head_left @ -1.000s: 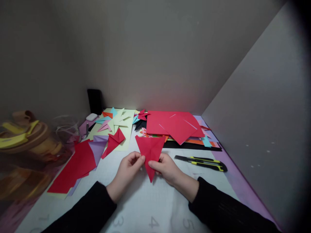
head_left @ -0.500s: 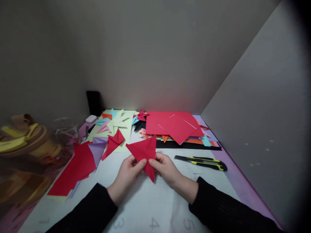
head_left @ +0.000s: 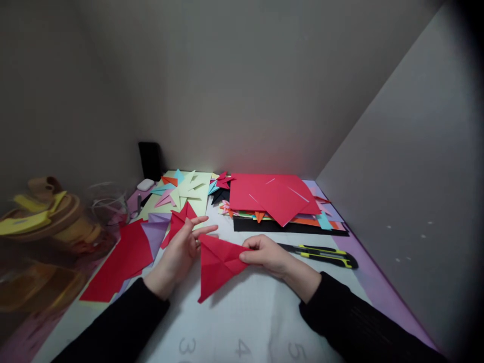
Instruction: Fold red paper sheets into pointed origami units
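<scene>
A red folded paper with creases across its face is held up over the white mat. My right hand pinches its right corner between thumb and fingers. To its left, my left hand has its fingers stretched out, apart from each other, close by the paper's left edge and holding nothing. Behind the left hand lies another red folded piece, partly covered by the fingers. A yellow and black utility knife rests on the mat beyond my right wrist, its blade end partly behind the hand.
Red sheets and a purple folded paper lie at left. Pale folded pieces sit behind them; a red paper stack is at the back. A lidded cup, a clear container and a black phone stand left.
My left hand has let go of the red folded paper and moved left with its fingers spread. The paper has turned, its point now toward my right hand, which still holds it.
</scene>
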`<action>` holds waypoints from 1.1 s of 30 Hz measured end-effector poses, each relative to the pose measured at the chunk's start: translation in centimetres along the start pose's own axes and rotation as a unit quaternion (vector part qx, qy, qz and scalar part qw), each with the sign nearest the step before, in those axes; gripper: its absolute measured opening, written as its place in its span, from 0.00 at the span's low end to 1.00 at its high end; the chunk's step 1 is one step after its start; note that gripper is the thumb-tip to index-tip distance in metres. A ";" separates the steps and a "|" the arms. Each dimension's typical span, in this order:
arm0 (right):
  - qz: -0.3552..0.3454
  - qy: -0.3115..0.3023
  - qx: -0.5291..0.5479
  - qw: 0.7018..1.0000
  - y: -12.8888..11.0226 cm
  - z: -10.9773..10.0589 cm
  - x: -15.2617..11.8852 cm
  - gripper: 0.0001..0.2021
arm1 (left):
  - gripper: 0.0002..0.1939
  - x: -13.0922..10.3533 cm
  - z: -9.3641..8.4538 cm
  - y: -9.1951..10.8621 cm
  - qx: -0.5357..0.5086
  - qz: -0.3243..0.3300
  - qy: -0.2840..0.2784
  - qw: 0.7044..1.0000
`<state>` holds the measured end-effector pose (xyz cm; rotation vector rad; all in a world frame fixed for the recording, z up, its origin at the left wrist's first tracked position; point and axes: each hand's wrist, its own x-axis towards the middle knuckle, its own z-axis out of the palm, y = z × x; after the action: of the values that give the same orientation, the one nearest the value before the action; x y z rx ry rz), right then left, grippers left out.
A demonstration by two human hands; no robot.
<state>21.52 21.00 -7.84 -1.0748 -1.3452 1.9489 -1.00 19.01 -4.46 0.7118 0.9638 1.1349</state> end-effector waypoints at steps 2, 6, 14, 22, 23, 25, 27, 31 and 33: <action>0.019 -0.028 -0.035 0.999 -0.3 -0.1 -0.2 0.12 | 0.24 -0.1 -0.6 1.2 0.106 -0.049 -0.062 0.991; 0.002 -0.012 -0.080 0.997 -0.3 0.0 -0.2 0.10 | 0.15 -0.5 -1.1 2.2 0.337 -0.091 -0.185 0.919; -0.255 0.238 0.052 0.936 0.4 1.1 0.5 0.22 | 0.14 -0.3 0.0 -0.3 0.301 -0.058 -0.082 0.948; -0.257 0.147 -0.144 0.944 0.3 1.2 -0.7 0.09 | 0.13 -0.2 0.4 -1.9 0.246 -0.008 -0.046 0.968; -0.243 0.127 -0.153 0.949 0.2 1.2 -0.9 0.11 | 0.13 -0.1 0.4 -2.0 0.244 -0.002 -0.045 0.969; -0.226 0.085 -0.155 0.958 0.1 1.2 -1.0 0.15 | 0.13 0.0 0.3 -1.9 0.234 0.004 -0.044 0.971; -0.228 0.054 -0.158 0.959 0.1 1.2 -1.1 0.19 | 0.13 -0.1 0.4 -1.8 0.215 0.002 -0.043 0.976; -0.238 0.059 -0.149 0.958 0.3 1.2 -0.8 0.17 | 0.22 -0.6 0.8 -1.2 0.181 0.002 -0.038 0.983; -0.229 0.066 -0.120 0.964 0.4 1.1 -0.7 0.15 | 0.25 -0.8 0.8 -0.8 0.188 0.025 -0.042 0.981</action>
<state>20.98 19.72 -7.83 -0.8805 -1.6157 1.3826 -0.03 18.04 -4.60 1.0852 1.1065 0.9665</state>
